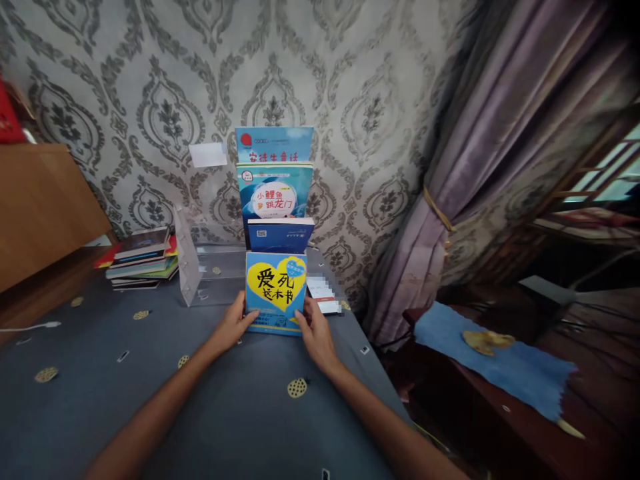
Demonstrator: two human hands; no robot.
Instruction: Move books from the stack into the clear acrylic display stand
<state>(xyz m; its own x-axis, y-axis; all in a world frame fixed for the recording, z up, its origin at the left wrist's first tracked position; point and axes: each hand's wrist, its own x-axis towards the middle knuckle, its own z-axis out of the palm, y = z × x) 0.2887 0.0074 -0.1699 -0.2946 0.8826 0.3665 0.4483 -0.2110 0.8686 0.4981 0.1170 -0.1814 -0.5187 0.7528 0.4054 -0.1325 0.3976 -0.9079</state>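
Note:
Between both hands stands a blue book (275, 323) with a yellow heart on its cover, at the front of a tiered row. My left hand (236, 323) grips its lower left edge, thumb on the cover. On the lower right edge, my right hand (315, 331) holds it the same way. Behind it rise a dark blue book (277, 235), a teal book (303, 177) with a white oval, and a light blue book (295, 139) at the top. These lean in a clear stand (220, 260), whose left side panel shows; the rest of it is mostly hidden.
A pile of books (143, 263) lies left of the stand. A phone-like screen (323, 293) sits just right of the books. A patterned cloth (165, 407) covers the table, with a white cable (35, 327) at left. Curtain (415, 200) and blue cloth (445, 333) are at right.

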